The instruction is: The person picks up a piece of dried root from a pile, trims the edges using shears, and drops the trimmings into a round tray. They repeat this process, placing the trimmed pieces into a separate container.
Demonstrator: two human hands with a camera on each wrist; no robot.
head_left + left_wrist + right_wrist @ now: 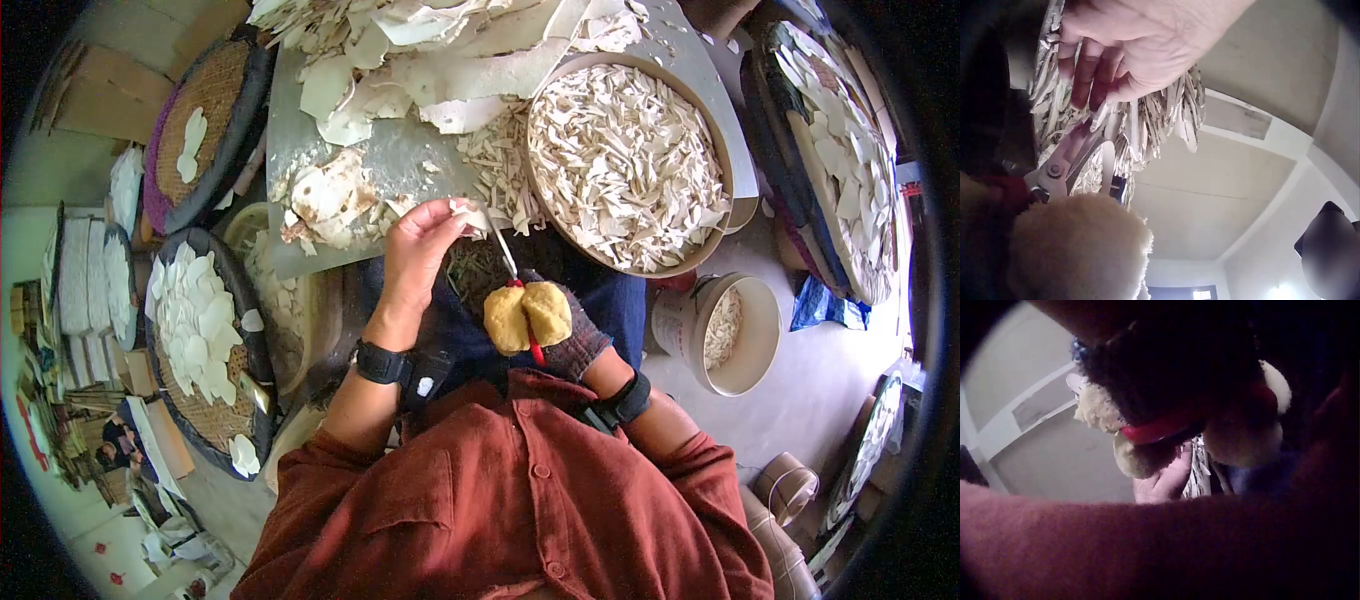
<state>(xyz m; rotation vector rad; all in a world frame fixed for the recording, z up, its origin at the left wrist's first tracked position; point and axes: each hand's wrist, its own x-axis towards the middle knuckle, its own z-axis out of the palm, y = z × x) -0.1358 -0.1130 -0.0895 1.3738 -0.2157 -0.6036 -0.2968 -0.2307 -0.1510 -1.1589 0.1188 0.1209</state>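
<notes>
In the head view my left hand (420, 250) is bare and pinches a small thin off-white piece (468, 212) between thumb and fingers. My right hand (583, 330), in a dark knit glove, grips scissors (507, 255) with red handles wrapped in yellow foam (548, 312). The blades point up toward the pinched piece. From the left wrist, the scissors' pivot (1055, 170) shows below the left fingers, with the blades apart near the fingertips. In the dark right wrist view, a red handle (1154, 432) and foam padding (1138, 456) show beneath the glove, whose fingers are mostly hidden.
A metal-topped table (400, 165) ahead bears large pale sheets (450, 80), crumbled scraps and a round tray (690, 262) heaped with cut strips. At right stands a white bucket (765, 350) with strips inside. Round woven trays (262, 400) of flat pale pieces stand at both sides.
</notes>
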